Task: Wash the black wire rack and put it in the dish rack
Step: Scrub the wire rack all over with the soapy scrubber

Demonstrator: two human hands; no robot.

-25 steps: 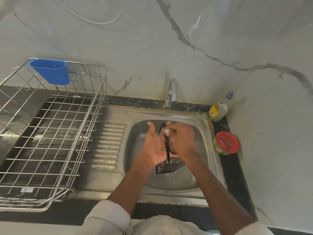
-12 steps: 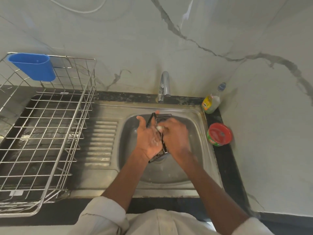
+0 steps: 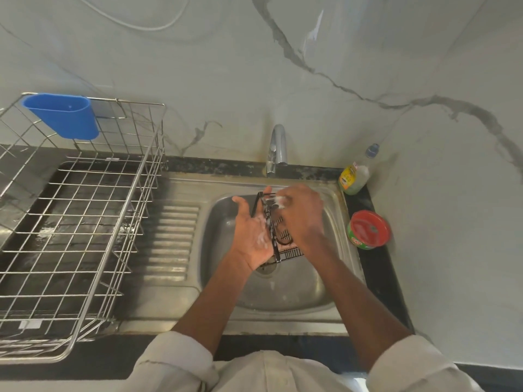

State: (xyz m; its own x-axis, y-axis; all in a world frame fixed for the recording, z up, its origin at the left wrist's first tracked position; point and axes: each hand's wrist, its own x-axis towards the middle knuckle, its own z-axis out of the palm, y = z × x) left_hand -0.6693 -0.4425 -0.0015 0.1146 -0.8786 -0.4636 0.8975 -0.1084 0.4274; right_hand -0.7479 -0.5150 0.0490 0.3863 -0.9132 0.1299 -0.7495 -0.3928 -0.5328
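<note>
Plainly the scrubbing step is in hand: the black wire rack [image 3: 278, 241] is held on edge over the sink [image 3: 297, 284] bowl, pressed between the two palms. The left hand [image 3: 253, 233] lies flat and open against the rack's left face, fingers spread, suds on the palm, supporting it more than gripping. The right hand [image 3: 301, 215] is curled over the rack's far top corner with white foam at the fingertips; whether a sponge sits inside that hand cannot be told, and how firmly it closes on the wire is hidden by its own back.

The tap [image 3: 277, 149] stands just beyond the right hand's knuckles, and no stream is visible from it. I judge the next move calls for water to rinse the soap off, then a carry well out past the left hand to the dish rack [image 3: 85, 222], whose bed shows nothing but a blue cup holder [image 3: 63, 117] hung at its far corner.

The dish rack's raised near wall must be cleared on the way over, so the rack needs lifting above that rim. To the outside of the right hand, a soap bottle [image 3: 353, 178] and a red-lidded tub [image 3: 369, 229] sit near the sink's edge, so room on that side is tight
</note>
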